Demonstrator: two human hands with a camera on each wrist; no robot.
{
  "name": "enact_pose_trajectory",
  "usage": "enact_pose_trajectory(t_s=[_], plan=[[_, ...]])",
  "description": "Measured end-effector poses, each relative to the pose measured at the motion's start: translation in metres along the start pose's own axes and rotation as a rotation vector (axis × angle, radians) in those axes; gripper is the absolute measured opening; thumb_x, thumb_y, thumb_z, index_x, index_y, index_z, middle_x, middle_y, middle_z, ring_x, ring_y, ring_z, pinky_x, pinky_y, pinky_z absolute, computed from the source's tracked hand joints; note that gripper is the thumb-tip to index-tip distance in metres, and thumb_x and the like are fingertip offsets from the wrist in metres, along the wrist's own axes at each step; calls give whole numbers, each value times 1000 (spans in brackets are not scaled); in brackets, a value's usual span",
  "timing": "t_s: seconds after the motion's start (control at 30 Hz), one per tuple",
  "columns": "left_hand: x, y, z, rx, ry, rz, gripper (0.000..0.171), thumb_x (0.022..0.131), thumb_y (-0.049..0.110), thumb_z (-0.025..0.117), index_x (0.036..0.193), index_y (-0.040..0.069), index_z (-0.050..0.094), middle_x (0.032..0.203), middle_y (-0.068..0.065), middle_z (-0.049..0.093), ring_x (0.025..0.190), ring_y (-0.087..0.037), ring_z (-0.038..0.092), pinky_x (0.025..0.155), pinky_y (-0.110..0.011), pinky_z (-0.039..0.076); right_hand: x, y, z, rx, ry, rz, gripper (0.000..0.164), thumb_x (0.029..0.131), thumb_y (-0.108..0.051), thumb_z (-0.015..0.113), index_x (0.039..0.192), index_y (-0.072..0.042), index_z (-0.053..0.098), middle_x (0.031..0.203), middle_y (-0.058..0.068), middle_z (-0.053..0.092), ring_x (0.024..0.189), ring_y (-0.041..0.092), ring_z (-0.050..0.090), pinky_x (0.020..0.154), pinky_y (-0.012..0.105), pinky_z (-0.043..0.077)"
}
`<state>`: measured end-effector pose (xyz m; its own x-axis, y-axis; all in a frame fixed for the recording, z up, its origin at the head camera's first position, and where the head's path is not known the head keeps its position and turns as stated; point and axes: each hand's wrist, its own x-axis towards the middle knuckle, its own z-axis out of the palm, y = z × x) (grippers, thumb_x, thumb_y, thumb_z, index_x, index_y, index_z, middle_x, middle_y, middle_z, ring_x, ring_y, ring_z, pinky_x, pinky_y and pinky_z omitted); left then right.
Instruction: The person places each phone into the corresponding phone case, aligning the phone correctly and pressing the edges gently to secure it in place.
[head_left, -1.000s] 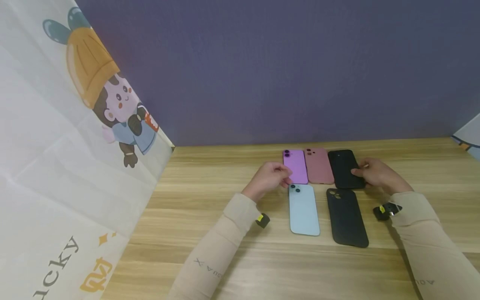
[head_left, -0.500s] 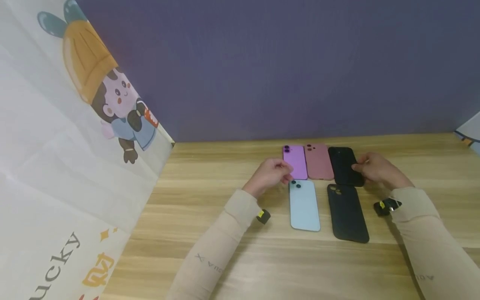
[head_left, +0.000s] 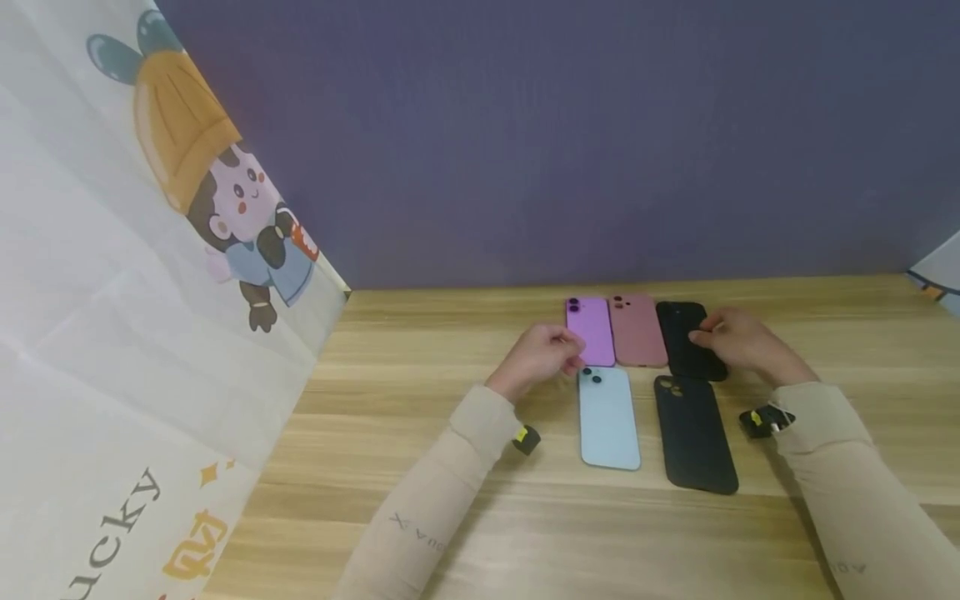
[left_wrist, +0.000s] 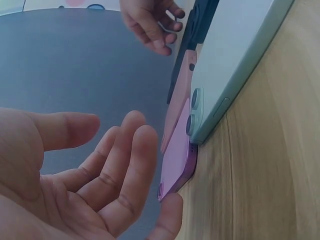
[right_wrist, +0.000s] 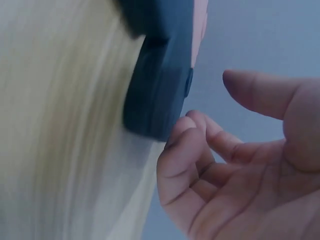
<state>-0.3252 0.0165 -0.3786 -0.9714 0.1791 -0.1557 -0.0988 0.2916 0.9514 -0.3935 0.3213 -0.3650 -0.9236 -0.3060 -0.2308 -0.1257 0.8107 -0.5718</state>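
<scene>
Near the back of the table lie a purple phone [head_left: 589, 327], a pink phone [head_left: 638, 332] and a black phone [head_left: 686, 346], side by side. In front of them are a pale blue phone [head_left: 608, 421] and a black phone case [head_left: 696, 437] with a camera cutout. My left hand [head_left: 536, 358] hovers by the purple phone's left edge, fingers loosely bent and holding nothing. At the black phone's right edge is my right hand [head_left: 738, 340]. Its bent fingers [right_wrist: 182, 160] are close to one corner, while the thumb [right_wrist: 260, 95] stands away from it.
A wooden table [head_left: 405, 400] bears all the phones. Behind it rises a dark blue-grey panel [head_left: 525, 150]. On the left hangs a white sheet [head_left: 90, 275] with a cartoon figure printed on it.
My right hand has shifted slightly left, with its thumb now farther over the black phone. The left hand keeps its place by the purple phone. The head view has tilted slightly.
</scene>
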Motion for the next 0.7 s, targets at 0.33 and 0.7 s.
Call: enact_pose_trajectory(t_s=[0.33,0.7], plan=[[-1,-2,1,231,61,42,11,95,28,60,98,20,66,93,2,67,86,-19,64,75,-32,54,2,-24,17,-96,20,-185,44,100,-28,51,128,5,48,110,26,60,95,33,59,73,41,49],[-3,0,8,555,-23,147,31,96,28,57,121,12,63,125,-4,62,110,-20,59,99,-39,47,-4,-40,38,-276,-8,-318,46,94,-24,61,134,-3,53,130,28,44,113,43,36,88,58,34]])
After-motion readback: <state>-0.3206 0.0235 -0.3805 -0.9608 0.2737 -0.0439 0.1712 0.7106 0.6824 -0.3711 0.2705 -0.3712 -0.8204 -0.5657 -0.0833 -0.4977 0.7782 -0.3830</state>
